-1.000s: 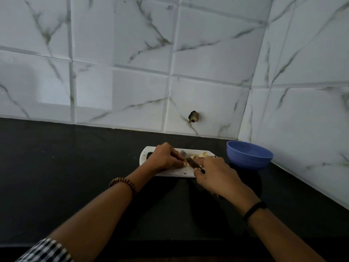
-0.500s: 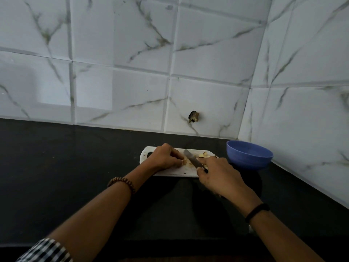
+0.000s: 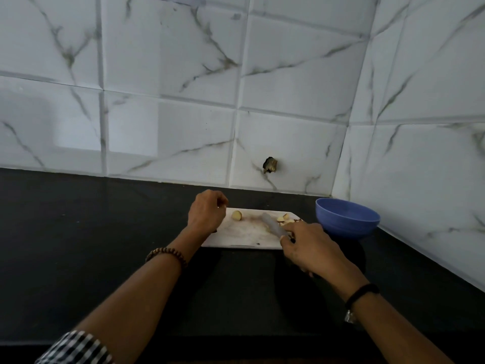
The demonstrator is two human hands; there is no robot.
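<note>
Knife (image 3: 272, 226) on board (image 3: 244, 235) | right hand (image 3: 307, 248) fingers clamped round it | left hand (image 3: 206, 214) loosely curled, empty, left of chunk (image 3: 237, 215)

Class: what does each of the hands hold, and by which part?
The right hand grips the knife by its handle; the left hand seems to hold nothing.

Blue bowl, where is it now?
In the head view, the blue bowl sits on the dark counter at the right, near the wall corner, just right of the white cutting board.
</note>
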